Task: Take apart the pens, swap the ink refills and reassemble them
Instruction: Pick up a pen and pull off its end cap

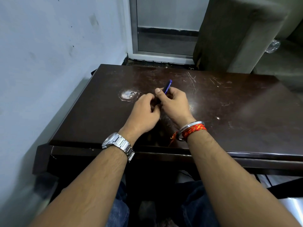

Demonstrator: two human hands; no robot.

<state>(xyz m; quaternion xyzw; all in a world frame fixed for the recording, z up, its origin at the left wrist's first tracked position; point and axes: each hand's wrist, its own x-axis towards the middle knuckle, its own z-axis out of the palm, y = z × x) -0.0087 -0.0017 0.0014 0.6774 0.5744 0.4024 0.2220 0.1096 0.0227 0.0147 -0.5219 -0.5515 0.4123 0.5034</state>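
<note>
A blue pen (pixel 168 86) with white lettering sticks up and away from my right hand (pixel 173 105), which grips its lower part above the dark wooden table (pixel 229 104). My left hand (pixel 144 110) is right beside it, fingers curled and pinched at the pen's near end. That end is hidden between my fingers, so I cannot tell whether the left hand grips the pen or a separate part. No other pen or refill shows.
A white worn ring mark (pixel 129 95) lies on the table left of my hands. A pale wall (pixel 49 54) runs along the left side. Beyond the far edge stand a metal-framed door (pixel 164 30) and a dark cabinet (pixel 229 30).
</note>
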